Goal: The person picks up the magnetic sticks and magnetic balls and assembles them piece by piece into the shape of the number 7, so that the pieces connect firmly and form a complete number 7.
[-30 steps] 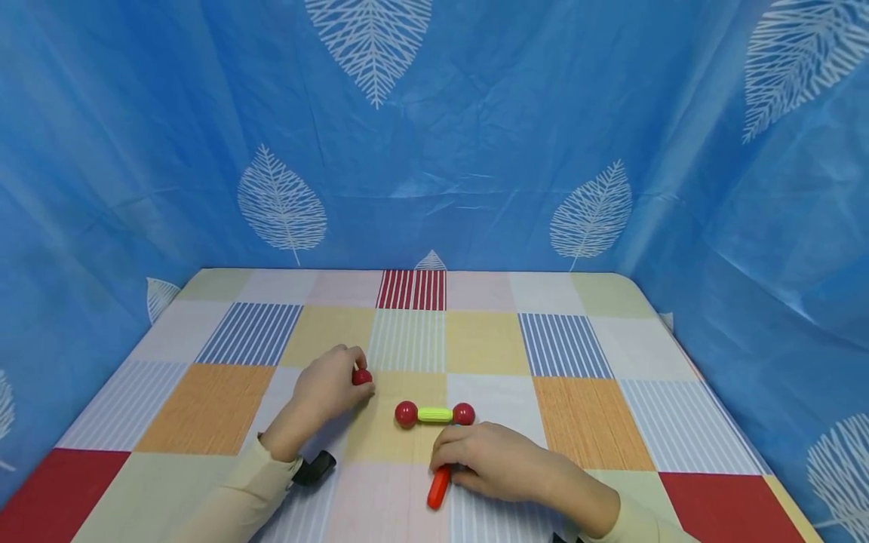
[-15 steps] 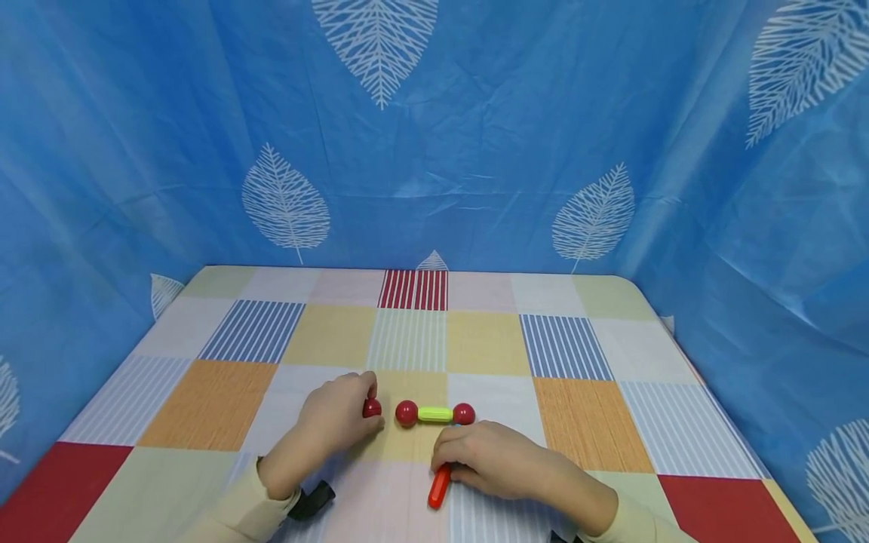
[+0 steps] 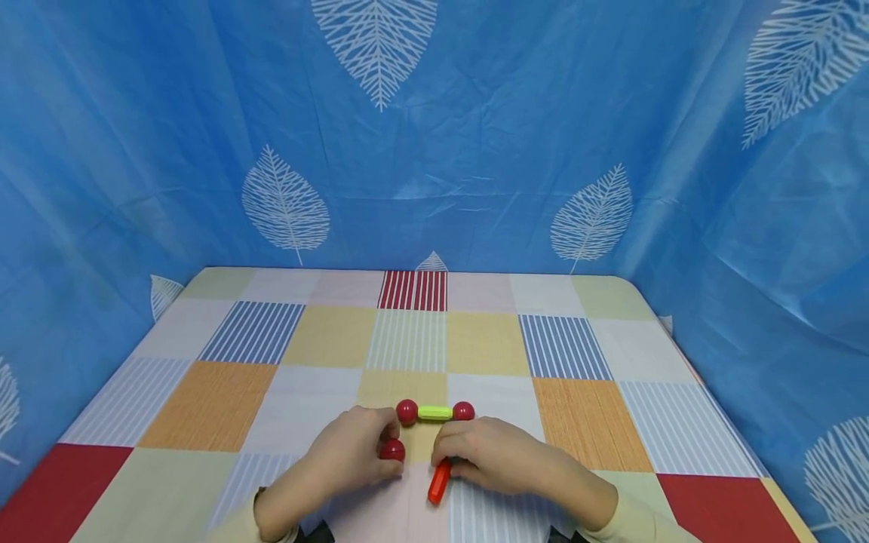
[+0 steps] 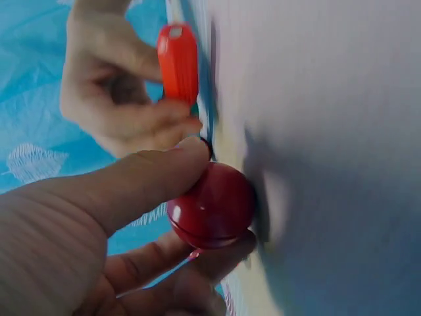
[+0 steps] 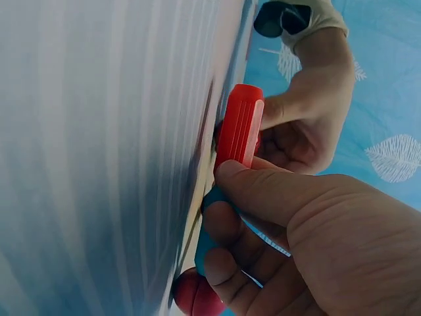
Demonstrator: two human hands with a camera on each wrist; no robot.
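Observation:
My left hand (image 3: 356, 449) pinches a glossy red ball (image 3: 392, 450) between thumb and fingers, low over the cloth; the left wrist view shows the ball's seam. My right hand (image 3: 495, 456) holds a ribbed red rod (image 3: 439, 483), its free end pointing toward me and to the left. Under the right fingers lies a blue rod (image 5: 205, 253), hidden in the head view, running between the red rod and another red ball (image 5: 197, 293). Just beyond the hands, a yellow-green rod (image 3: 434, 413) lies between a left red ball (image 3: 406, 412) and a right red ball (image 3: 464, 411).
A patchwork-patterned cloth (image 3: 292, 407) covers the table. Blue curtains with white leaf prints (image 3: 434, 188) rise behind it and at both sides. Dark bands sit at both wrists, by the cream sleeves (image 3: 638, 520).
My left hand has carried its red ball toward me and to the right, nearer the red rod. My right hand stays almost in place, still holding the rod.

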